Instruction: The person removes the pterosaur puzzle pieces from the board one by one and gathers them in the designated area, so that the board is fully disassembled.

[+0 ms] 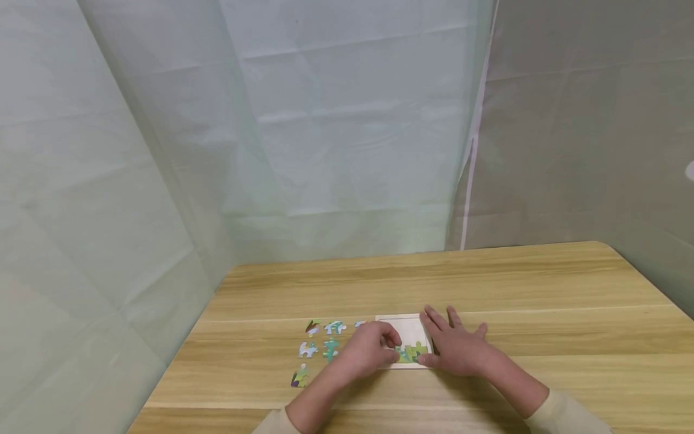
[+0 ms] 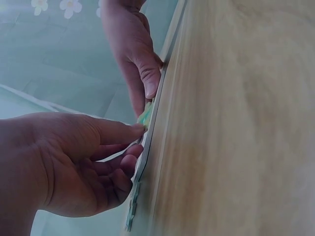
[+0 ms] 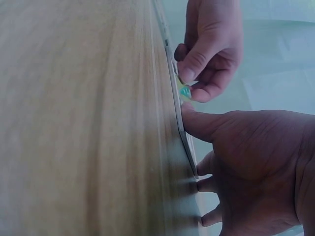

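Note:
A shallow puzzle tray [image 1: 412, 328] with a pale rim lies flat on the table, with green jigsaw pieces [image 1: 418, 350] along its near side. Over the tray's left part, my left hand [image 1: 368, 348] pinches a green and teal puzzle piece [image 3: 185, 92] between thumb and fingers, low at the tray. My right hand [image 1: 459, 348] lies across the tray's right edge with its fingers spread. Its thumb [image 3: 197, 120] touches down by the pieces inside. In the left wrist view, the tray shows edge-on beneath both hands.
Loose jigsaw pieces lie on the wooden table [image 1: 542, 301] left of the tray, among them a blue one [image 1: 308, 349], a teal one [image 1: 331, 348] and a green and purple one [image 1: 300, 377]. Hanging sheets [image 1: 347, 150] stand behind the table.

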{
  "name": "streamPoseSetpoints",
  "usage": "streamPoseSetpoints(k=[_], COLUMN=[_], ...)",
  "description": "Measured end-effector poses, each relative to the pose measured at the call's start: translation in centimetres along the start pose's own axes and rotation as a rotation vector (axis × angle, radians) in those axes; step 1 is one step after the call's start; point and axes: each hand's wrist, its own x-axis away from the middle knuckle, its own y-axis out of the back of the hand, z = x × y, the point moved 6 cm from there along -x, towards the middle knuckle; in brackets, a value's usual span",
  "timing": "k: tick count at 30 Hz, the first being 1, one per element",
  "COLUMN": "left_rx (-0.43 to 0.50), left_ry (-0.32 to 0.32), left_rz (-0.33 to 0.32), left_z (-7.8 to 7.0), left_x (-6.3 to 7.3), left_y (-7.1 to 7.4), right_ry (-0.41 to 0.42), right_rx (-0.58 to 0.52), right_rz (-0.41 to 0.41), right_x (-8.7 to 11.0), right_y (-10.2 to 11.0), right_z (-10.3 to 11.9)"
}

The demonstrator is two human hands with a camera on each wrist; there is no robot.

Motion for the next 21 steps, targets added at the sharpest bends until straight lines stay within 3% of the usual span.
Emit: streamPoseSetpoints(k=[21], left_rx=[0.054], left_ry=[0.020], left_rz=[-0.031], left_z=[-0.22], left_x=[0.02], left_y=[-0.16], right_ry=[0.024], right_rx=[0.030], right_rz=[0.007], right_x=[0.33], right_y=[-0.09], right_z=[-0.07])
